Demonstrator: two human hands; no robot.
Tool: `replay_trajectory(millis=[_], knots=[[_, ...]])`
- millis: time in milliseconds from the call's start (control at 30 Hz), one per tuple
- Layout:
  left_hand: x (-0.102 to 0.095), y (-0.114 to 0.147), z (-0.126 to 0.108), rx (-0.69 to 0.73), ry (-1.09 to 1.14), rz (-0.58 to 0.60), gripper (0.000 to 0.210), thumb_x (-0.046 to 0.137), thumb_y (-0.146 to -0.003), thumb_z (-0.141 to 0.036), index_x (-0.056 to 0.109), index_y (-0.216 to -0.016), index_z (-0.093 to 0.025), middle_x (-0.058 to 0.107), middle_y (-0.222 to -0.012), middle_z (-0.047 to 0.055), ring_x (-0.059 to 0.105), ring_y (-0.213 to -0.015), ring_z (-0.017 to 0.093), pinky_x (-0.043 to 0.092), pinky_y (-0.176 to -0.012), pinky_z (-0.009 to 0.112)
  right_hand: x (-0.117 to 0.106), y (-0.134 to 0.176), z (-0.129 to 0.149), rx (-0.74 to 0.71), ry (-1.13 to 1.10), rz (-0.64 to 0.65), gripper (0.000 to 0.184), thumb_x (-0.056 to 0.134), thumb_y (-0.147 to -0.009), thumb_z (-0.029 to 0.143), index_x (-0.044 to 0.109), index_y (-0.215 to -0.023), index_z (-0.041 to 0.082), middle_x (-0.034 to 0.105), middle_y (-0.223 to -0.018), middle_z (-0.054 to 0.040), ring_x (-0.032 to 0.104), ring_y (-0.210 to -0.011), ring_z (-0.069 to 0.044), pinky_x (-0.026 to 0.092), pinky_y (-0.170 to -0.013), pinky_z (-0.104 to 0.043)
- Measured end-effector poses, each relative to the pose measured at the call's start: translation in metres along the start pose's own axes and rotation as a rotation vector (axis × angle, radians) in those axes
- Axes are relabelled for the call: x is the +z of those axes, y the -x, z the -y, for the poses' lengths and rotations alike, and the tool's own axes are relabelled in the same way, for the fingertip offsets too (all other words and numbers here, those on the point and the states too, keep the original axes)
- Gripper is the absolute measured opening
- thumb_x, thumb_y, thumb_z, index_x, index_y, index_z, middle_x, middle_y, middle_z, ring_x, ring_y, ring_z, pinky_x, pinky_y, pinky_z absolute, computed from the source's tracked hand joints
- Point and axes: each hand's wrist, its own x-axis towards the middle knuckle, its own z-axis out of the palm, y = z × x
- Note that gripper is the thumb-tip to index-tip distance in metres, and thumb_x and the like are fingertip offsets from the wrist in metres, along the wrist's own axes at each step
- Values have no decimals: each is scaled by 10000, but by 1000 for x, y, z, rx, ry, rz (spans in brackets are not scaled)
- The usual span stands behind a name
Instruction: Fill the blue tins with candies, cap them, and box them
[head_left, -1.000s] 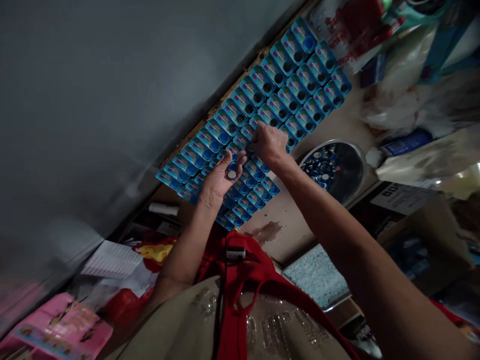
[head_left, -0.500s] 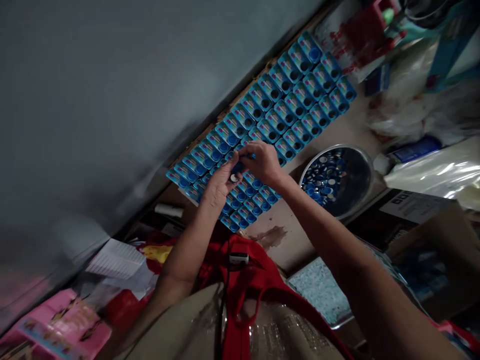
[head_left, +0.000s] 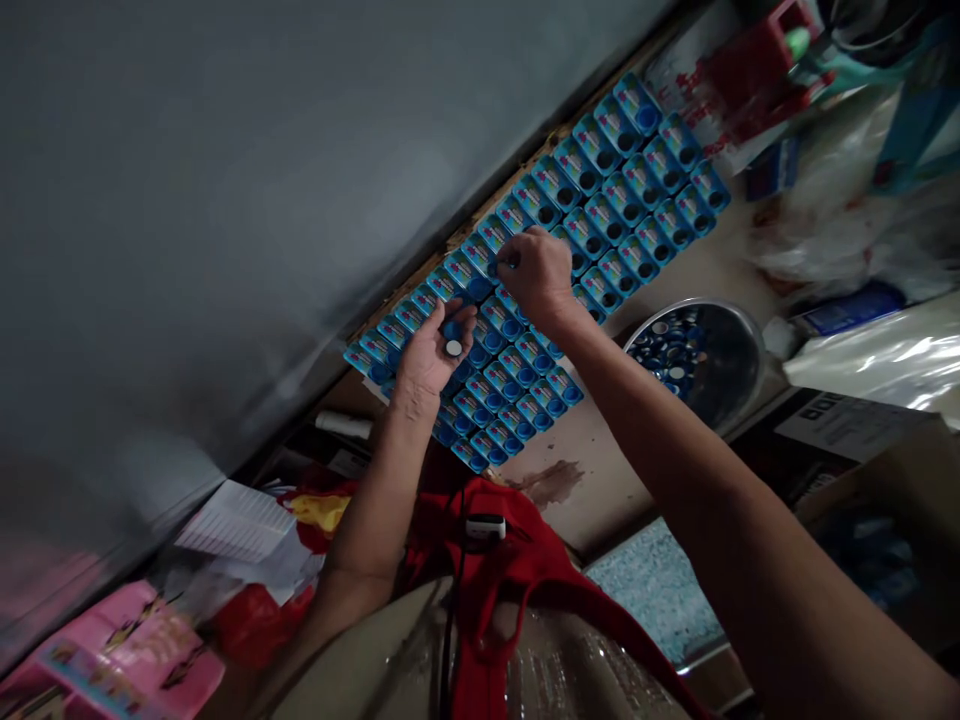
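Rows of small blue printed packs (head_left: pixel 577 165), each with a round spot at one end, lie side by side on the table. Some spots are filled with bright blue; others look dark. My left hand (head_left: pixel 431 355) is turned palm up above the lower rows, fingers curled around a few small round blue-and-white pieces (head_left: pixel 453 348). At the upper row, my right hand (head_left: pixel 538 270) points down with thumb and fingertips pinched together. A small round blue piece shows at those fingertips, partly hidden by the hand.
A metal bowl (head_left: pixel 754 345) holding many loose round pieces stands to the right. Beyond it lie clear plastic bags (head_left: pixel 825 220) and an open cardboard box (head_left: pixel 892 440). A grey wall (head_left: pixel 225 150) borders the packs on the left. Papers (head_left: pixel 236 520) lie at lower left.
My right hand has moved away from my left hand, up to the upper row. My left hand has drawn slightly back and turned its palm up, showing the pieces in it.
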Motion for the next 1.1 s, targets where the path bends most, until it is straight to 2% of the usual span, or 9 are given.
replay_trajectory(millis=[133,200,367,433,600,700,833,933,1100], knots=[[4,-1,-5,32,-7,46,278,568,-1190,-340,766,-1267,-161,858,-1079,91,835,-949,183,669,-921,289,1,-10,-1,-13,46,43,166,678,-855,89,753,-906,228,756,-1011,-78,721,-1003,-301,572,-944,-445],[8,-2,-6,43,-20,80,289,560,-1192,-348,766,-1271,-163,859,-1103,94,840,-1040,211,669,-997,327,-2,-18,6,27,103,84,203,714,-862,61,746,-984,220,763,-1031,-65,737,-1047,-314,573,-972,-469],[21,-5,-2,93,-26,122,315,572,-1184,-421,763,-1278,-189,851,-1224,92,810,-1241,232,635,-1120,356,-24,-32,25,110,265,190,661,969,-778,151,679,-1371,184,797,-1179,-109,758,-1101,-355,575,-976,-481],[24,-4,0,121,-12,131,325,557,-1188,-439,771,-1213,-195,849,-1224,85,800,-1267,222,622,-1139,351,-32,-26,28,76,264,193,578,935,-838,165,695,-1363,197,809,-1205,-118,757,-1100,-342,570,-955,-451],[22,0,5,165,21,136,340,530,-1193,-385,773,-1066,-183,836,-1062,72,816,-1147,189,631,-1094,332,-33,31,27,-76,41,101,60,729,-1025,214,775,-1063,220,794,-1102,-73,723,-1019,-255,530,-897,-368],[21,-1,13,163,28,161,335,528,-1184,-372,781,-1088,-176,818,-1036,81,807,-1158,208,635,-1077,341,-23,74,30,-130,-207,47,103,711,-1045,251,807,-1017,226,762,-975,-51,705,-917,-226,526,-849,-345],[31,-2,27,151,35,150,307,531,-1177,-348,787,-1174,-179,763,-909,52,802,-1091,200,624,-1056,323,-11,106,33,-93,-296,99,82,775,-993,233,855,-1006,230,787,-1075,-93,738,-1009,-254,561,-886,-354],[40,-2,34,210,25,156,280,562,-1169,-350,795,-1219,-203,715,-841,17,794,-1044,186,609,-1078,324,-12,107,27,-87,-367,136,129,804,-957,240,882,-1059,244,809,-1107,-98,750,-1053,-264,576,-908,-358],[51,-8,32,204,-30,177,326,548,-1175,-399,817,-1192,-216,727,-864,38,791,-1101,206,615,-1084,334,-28,82,8,89,-500,235,135,782,-839,229,873,-925,181,756,-756,2,701,-730,-187,500,-680,-274]])
